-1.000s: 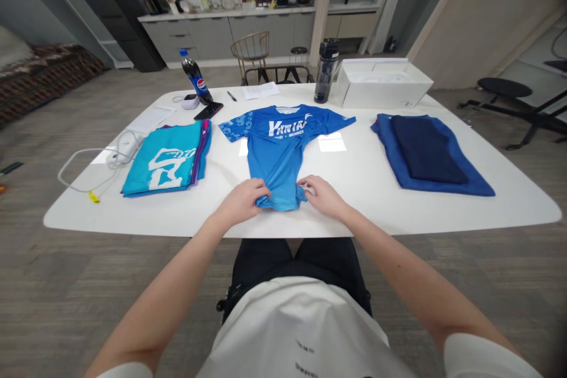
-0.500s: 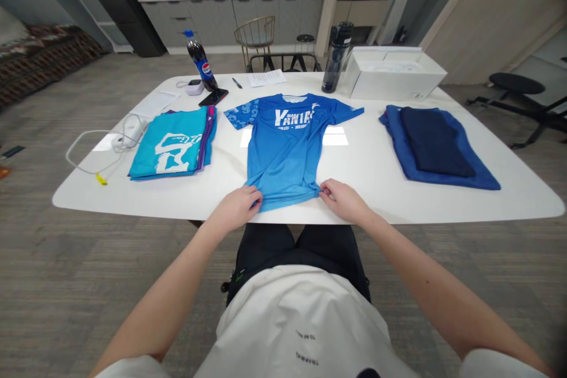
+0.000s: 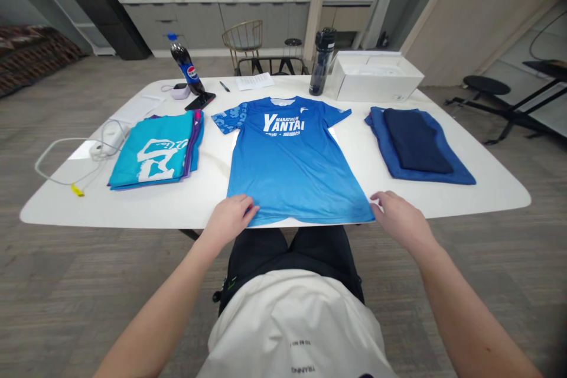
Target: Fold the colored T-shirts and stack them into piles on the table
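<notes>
A blue short-sleeved shirt (image 3: 292, 159) with white lettering lies spread flat on the white table, its collar away from me and its hem along the near edge. My left hand (image 3: 233, 215) is closed at the hem's left corner, fingertips on the fabric. At the hem's right corner, my right hand (image 3: 398, 218) pinches the cloth between thumb and fingers. Folded teal and purple clothes (image 3: 153, 150) form a stack on the left. To the right, a dark navy folded garment (image 3: 414, 140) rests on a larger blue one (image 3: 463, 171).
Along the table's (image 3: 496, 195) far side are a cola bottle (image 3: 188, 68), a phone (image 3: 200, 100), a pen (image 3: 224, 86), paper (image 3: 254, 81), a dark flask (image 3: 322, 62) and a white box (image 3: 376, 78). A white cable (image 3: 57, 140) with a yellow tag lies at the left.
The shirt's lower part has been spread wider and smoothed out. My right hand has moved right with the hem corner; my left hand has stayed near the left corner. The view has shifted slightly.
</notes>
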`<state>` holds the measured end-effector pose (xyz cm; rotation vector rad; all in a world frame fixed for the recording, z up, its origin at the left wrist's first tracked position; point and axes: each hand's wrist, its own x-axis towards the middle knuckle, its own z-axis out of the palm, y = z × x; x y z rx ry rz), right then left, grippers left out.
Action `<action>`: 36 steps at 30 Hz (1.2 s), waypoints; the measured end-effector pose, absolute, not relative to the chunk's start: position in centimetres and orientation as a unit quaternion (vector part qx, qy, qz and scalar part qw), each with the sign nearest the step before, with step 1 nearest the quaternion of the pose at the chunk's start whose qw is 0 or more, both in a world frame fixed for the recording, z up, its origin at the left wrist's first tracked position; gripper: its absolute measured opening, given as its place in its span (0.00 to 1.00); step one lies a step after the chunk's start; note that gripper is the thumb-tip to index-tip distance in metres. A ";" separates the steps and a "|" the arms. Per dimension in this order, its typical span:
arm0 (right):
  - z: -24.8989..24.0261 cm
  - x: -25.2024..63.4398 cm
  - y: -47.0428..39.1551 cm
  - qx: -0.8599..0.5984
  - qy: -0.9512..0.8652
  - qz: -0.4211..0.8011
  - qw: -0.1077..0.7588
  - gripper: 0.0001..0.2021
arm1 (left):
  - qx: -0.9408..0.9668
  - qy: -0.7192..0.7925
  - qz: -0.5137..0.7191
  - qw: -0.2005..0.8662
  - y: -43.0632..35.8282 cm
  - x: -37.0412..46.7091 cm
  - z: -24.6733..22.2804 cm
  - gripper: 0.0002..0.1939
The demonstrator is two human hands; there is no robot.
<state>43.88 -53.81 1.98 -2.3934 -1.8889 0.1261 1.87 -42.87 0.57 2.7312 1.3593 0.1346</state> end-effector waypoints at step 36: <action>-3.5 44.8 -38.2 -0.741 -0.669 -0.005 0.049 0.33 | 0.814 0.579 0.026 0.036 -29.0 10.9 -3.5 0.39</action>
